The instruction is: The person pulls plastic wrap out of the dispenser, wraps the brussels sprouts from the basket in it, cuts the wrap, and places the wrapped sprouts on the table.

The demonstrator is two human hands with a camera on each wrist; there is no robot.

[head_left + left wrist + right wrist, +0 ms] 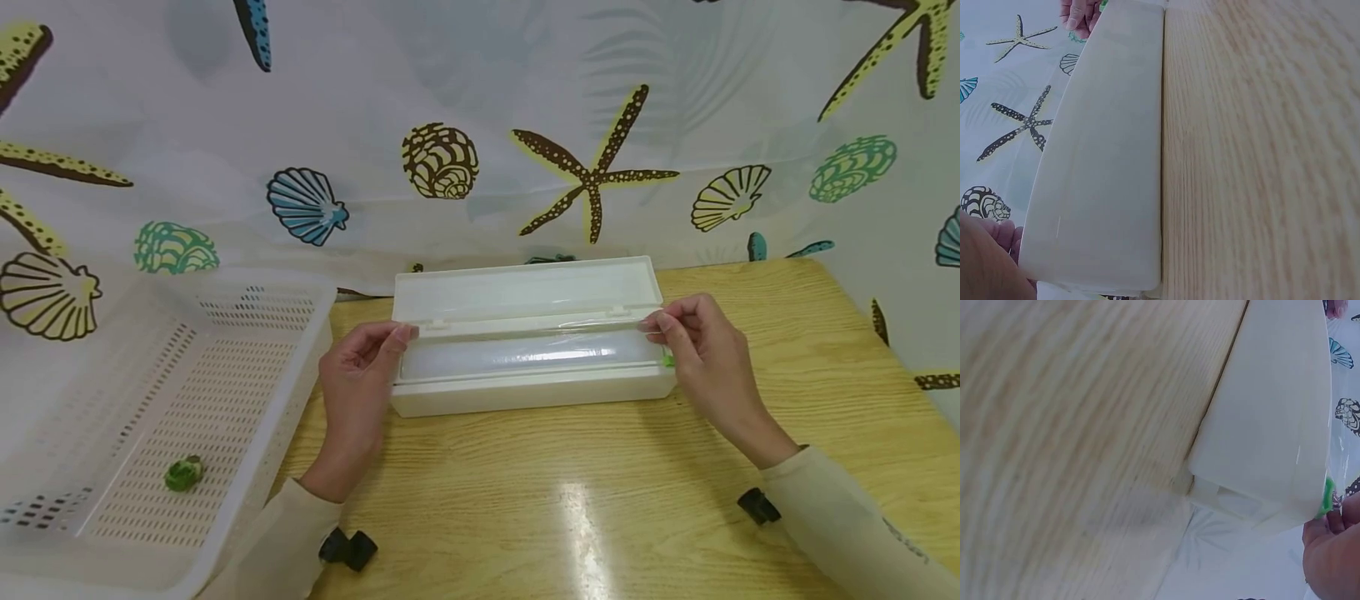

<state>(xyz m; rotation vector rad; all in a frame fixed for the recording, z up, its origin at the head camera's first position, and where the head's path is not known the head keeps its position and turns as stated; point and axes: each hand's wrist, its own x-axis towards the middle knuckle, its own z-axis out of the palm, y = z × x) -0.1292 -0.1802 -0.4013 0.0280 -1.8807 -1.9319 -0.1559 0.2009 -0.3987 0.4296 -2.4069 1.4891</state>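
Observation:
A long white cling film dispenser (532, 396) lies on the table, its lid (525, 287) raised at the back. Inside is a roll of clear cling film (532, 354). My left hand (356, 379) pinches the film at the left end between thumb and fingers. At the right end my right hand (705, 358) pinches the film's other corner, beside a small green piece (668, 361) on the dispenser. Both wrist views show mostly the smooth front of the dispenser (1097, 156); only part of the right hand (1338, 550) appears at the right wrist view's edge.
A white perforated plastic basket (303, 392) stands on the left, holding one small Brussels sprout (183, 473). Behind the wooden table (480, 500) hangs a cloth (360, 100) printed with shells and starfish.

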